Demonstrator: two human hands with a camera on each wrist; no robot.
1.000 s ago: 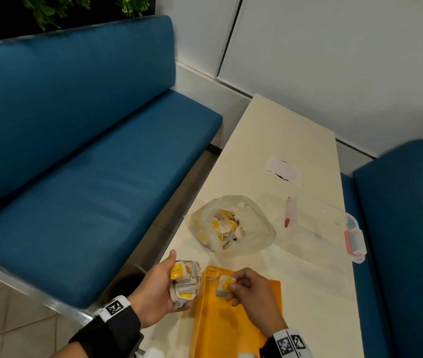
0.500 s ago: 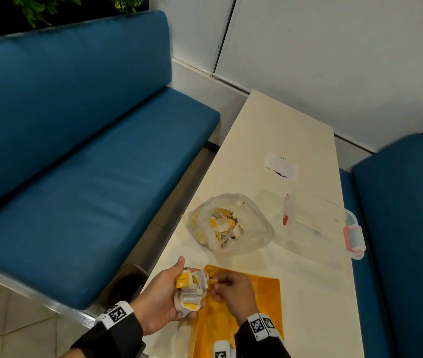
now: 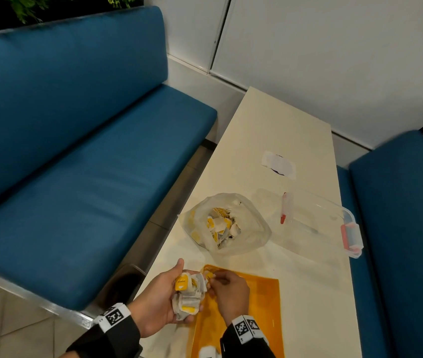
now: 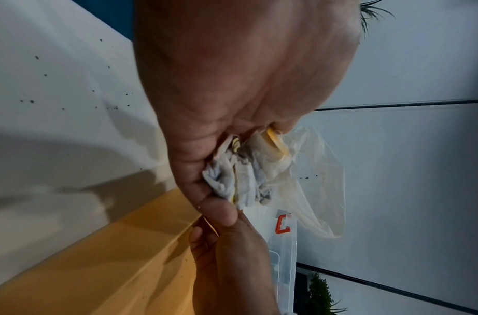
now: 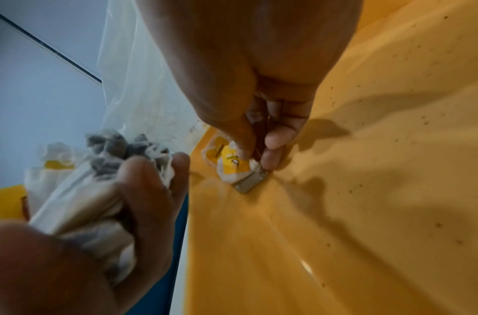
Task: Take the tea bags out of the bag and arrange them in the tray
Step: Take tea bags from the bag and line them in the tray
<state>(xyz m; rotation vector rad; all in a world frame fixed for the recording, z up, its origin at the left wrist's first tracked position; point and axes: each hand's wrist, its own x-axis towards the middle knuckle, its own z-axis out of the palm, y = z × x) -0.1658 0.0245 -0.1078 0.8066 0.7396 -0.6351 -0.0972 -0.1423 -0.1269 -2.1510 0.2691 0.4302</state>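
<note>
Two hands work at the near table edge. My left hand point(image 3: 162, 297), fingers curled, grips a bundle of tea bags point(image 3: 188, 293) just left of the orange tray point(image 3: 256, 313). My right hand point(image 3: 227, 290) pinches one tea bag point(image 5: 233, 168) between thumb and fingertips against the tray's far-left corner. Beyond, the open plastic bag point(image 3: 246, 226) holds more tea bags; right of it lies a clear lidded container point(image 3: 318, 223).

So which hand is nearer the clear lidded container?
Right. The right hand is over the orange tray, on the side of the container; the left hand is farther, at the table's left edge.
</note>
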